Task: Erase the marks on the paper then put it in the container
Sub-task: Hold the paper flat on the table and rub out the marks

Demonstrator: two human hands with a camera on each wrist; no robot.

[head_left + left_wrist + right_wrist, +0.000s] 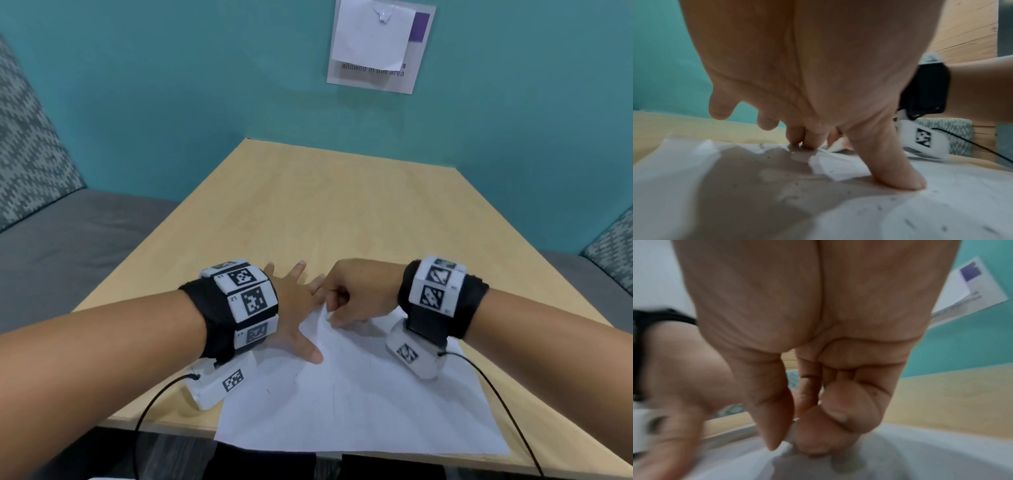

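Observation:
A white sheet of paper (359,394) lies at the near edge of the wooden table (342,212), overhanging it a little. Faint pencil lines (334,394) and dark eraser crumbs (797,184) show on it. My left hand (294,308) rests flat on the sheet's far left part with its fingers spread, and the thumb (890,162) presses the paper (941,211). My right hand (356,298) is curled at the sheet's far corner. Its thumb and fingers pinch a small white eraser (791,434) against the paper (920,459). No container is in view.
A teal wall with a white notice (376,44) stands behind the table. Grey upholstered benches run along the left (68,246) and right (589,274). Black cables (507,411) hang from both wrist cameras over the table's near edge.

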